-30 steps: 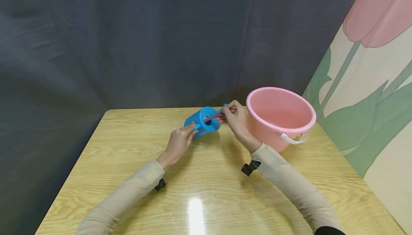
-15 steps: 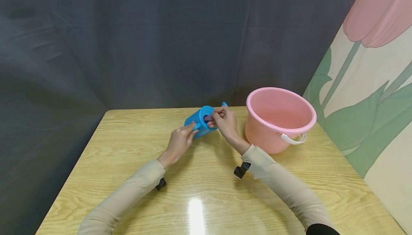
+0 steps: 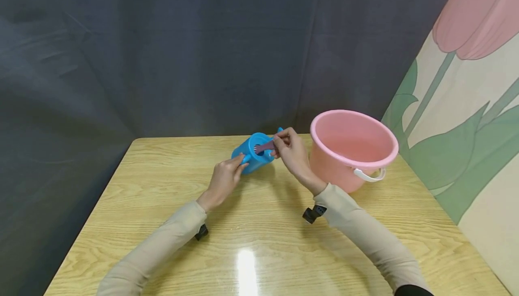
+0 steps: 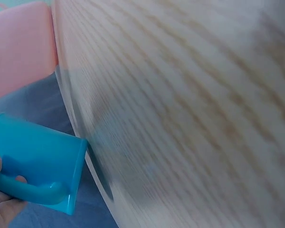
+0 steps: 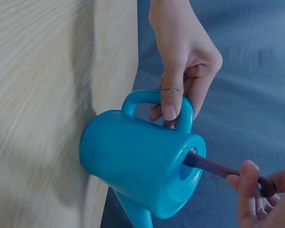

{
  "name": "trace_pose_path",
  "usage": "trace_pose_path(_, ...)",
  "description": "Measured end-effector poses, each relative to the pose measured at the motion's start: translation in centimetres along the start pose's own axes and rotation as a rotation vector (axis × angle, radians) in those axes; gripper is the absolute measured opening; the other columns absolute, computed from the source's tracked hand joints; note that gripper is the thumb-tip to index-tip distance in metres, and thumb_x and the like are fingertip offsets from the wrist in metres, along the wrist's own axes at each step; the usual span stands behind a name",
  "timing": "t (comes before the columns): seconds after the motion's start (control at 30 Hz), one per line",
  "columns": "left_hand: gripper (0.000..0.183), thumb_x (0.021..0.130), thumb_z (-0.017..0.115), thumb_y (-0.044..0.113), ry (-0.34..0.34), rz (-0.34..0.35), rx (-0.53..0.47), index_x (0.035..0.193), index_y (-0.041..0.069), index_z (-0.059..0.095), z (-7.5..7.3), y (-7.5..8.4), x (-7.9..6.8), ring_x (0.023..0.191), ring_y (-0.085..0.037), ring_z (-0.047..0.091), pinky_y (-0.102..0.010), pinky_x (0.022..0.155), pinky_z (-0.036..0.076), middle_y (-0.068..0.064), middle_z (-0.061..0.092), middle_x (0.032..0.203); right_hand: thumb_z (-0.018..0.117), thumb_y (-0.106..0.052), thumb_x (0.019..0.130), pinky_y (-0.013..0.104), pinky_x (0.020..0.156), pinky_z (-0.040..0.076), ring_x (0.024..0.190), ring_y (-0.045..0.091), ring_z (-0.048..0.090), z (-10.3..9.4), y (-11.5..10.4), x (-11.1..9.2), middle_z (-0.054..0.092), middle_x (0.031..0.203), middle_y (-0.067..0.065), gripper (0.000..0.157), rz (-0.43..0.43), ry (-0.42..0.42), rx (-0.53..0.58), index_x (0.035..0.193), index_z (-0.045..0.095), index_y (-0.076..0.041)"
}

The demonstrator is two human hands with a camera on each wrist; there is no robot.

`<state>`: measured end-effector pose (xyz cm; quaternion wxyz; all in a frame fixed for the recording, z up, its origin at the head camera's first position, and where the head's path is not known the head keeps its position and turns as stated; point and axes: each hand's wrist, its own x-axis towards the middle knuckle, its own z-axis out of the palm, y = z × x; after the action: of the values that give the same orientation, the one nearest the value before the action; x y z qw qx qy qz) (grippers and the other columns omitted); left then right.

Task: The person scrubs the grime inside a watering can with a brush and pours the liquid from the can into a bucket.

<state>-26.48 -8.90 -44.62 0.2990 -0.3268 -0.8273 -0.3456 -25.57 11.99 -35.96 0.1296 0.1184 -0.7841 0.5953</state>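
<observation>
A blue watering can (image 3: 242,148) is tilted over the far part of the table, its round top opening turned toward the right. My left hand (image 3: 225,176) grips its handle, with the thumb laid over it in the right wrist view. Between thumb and fingers, my right hand (image 3: 293,156) pinches a slim purple brush (image 3: 265,146). Pale bristles show at the brush's end, which lies at the can's opening. In the right wrist view the brush shaft (image 5: 211,166) enters the opening, and the can's spout (image 5: 135,211) points down in the picture.
A pink bucket (image 3: 344,176) with a white handle (image 3: 369,175) stands just right of my right hand. The wooden table (image 3: 162,170) ends at a dark curtain (image 3: 202,61) behind. A painted wall (image 3: 454,152) borders the right side.
My right hand moved left, pushing the brush deeper into the watering can, then drew back right so the bristles show at the opening again. My left hand stays nearly still on the handle.
</observation>
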Motion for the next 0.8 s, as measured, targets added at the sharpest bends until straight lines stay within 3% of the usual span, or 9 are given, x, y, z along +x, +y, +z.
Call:
trace_pose_path(0.13, 0.021, 0.092, 0.068, 0.001, -0.012, -0.02, -0.006, 0.112, -0.006, 0.069, -0.1, -0.1, 0.0, 0.089, -0.034, 0.071, -0.042, 0.074, 0.06, -0.024, 0.071, 0.103, 0.053, -0.009, 0.103, 0.025, 0.052, 0.051, 0.063, 0.03, 0.065, 0.2, 0.3, 0.0, 0.068, 0.081, 0.02, 0.014, -0.047, 0.018, -0.096, 0.107, 0.059, 0.003)
trace_pose_path(0.23, 0.023, 0.092, 0.068, 0.001, -0.018, -0.034, -0.007, 0.114, -0.006, 0.069, -0.1, -0.1, -0.1, 0.089, -0.034, 0.071, -0.041, 0.074, 0.06, -0.024, 0.071, 0.103, 0.053, -0.01, 0.102, 0.025, 0.047, 0.043, 0.059, 0.028, 0.063, 0.8, 0.6, 0.0, 0.067, 0.076, 0.018, 0.014, -0.102, 0.031, -0.175, 0.106, 0.061, 0.002)
trace_pose_path(0.43, 0.029, 0.092, 0.067, -0.001, -0.033, -0.038, 0.004, 0.12, -0.008, 0.066, -0.1, 0.0, -0.3, 0.09, -0.034, 0.071, -0.04, 0.075, 0.06, -0.026, 0.07, 0.104, 0.056, -0.013, 0.102, 0.031, 0.049, 0.047, 0.058, 0.018, 0.064, 2.2, 1.4, 0.2, 0.071, 0.076, 0.01, 0.017, -0.153, 0.022, -0.335, 0.105, 0.066, -0.001)
trace_pose_path(0.63, 0.031, 0.092, 0.067, 0.0, -0.035, -0.037, 0.01, 0.121, -0.01, 0.064, 0.0, 0.0, -0.4, 0.088, -0.034, 0.071, -0.04, 0.074, 0.06, -0.027, 0.069, 0.105, 0.054, -0.009, 0.102, 0.035, 0.053, 0.049, 0.06, 0.021, 0.065, 2.5, 1.9, 0.5, 0.071, 0.077, 0.012, 0.02, -0.198, 0.027, -0.399, 0.107, 0.071, 0.001)
trace_pose_path(0.8, 0.028, 0.093, 0.067, 0.001, -0.03, -0.012, 0.025, 0.119, -0.008, 0.066, 0.0, -0.1, -0.2, 0.092, -0.035, 0.071, -0.04, 0.077, 0.06, -0.027, 0.068, 0.108, 0.051, -0.003, 0.102, 0.032, 0.05, 0.041, 0.057, 0.022, 0.055, 1.6, 1.6, 0.6, 0.069, 0.082, 0.015, 0.019, -0.247, 0.035, -0.386, 0.103, 0.07, 0.002)
